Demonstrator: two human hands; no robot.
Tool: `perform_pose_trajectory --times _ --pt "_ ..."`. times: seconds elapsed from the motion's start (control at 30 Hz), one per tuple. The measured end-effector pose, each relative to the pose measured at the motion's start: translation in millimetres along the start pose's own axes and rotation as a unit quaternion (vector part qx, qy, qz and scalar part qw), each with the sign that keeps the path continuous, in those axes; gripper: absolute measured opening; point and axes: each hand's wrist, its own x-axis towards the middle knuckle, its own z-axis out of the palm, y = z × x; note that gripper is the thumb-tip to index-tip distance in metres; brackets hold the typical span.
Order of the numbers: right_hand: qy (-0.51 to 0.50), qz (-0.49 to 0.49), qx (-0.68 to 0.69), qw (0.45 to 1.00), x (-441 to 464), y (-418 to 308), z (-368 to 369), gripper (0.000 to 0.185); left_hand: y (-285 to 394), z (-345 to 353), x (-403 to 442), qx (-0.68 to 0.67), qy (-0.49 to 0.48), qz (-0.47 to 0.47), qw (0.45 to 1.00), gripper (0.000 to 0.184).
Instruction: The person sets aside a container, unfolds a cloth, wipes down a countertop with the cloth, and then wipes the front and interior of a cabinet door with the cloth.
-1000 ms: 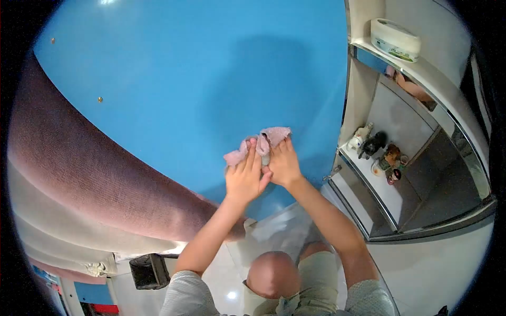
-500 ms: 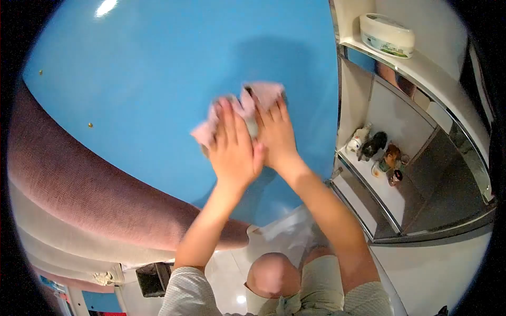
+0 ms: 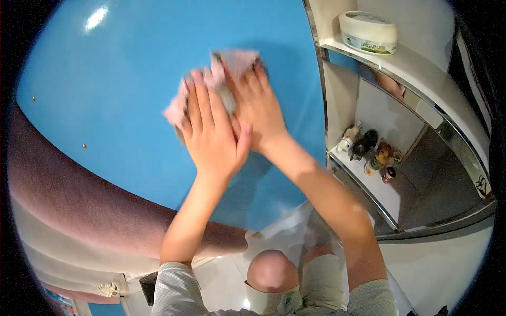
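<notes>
A crumpled pink and grey cloth lies against a glossy blue surface. My left hand rests flat on the cloth's lower left part, its fingers stretched out and pointing away from me. Flat over the cloth's right part lies my right hand, fingers also extended. The two hands touch or overlap at the left thumb. Both palms face the surface, so what lies beneath them is hidden. Motion blurs the cloth and fingertips slightly.
A white tub stands on the upper right shelf. Below it, several small animal figurines sit in a niche. A mauve padded edge borders the blue surface at left. My knee shows below.
Both hands and the cloth have moved up and to the left across the blue surface. The shelf and figurines have shifted slightly left in view.
</notes>
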Motion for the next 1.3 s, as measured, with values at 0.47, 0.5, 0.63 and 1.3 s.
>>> perform_pose_trajectory --times 0.47,0.5,0.63,1.3 --pt "-0.13 0.079 -0.04 0.988 -212 57 32 0.057 80 84 -121 -0.091 -0.193 0.123 0.969 0.083" --pt "-0.091 0.066 -0.046 0.993 -205 55 31 0.057 80 80 -118 -0.079 -0.194 0.133 0.969 0.083" --pt "-0.041 0.074 0.013 0.996 -142 60 22 0.058 64 58 -66 -0.132 -0.191 0.071 0.97 0.08" --pt "-0.038 0.207 0.058 0.976 -211 79 22 0.057 120 98 -89 -0.087 -0.169 0.108 0.976 0.066"
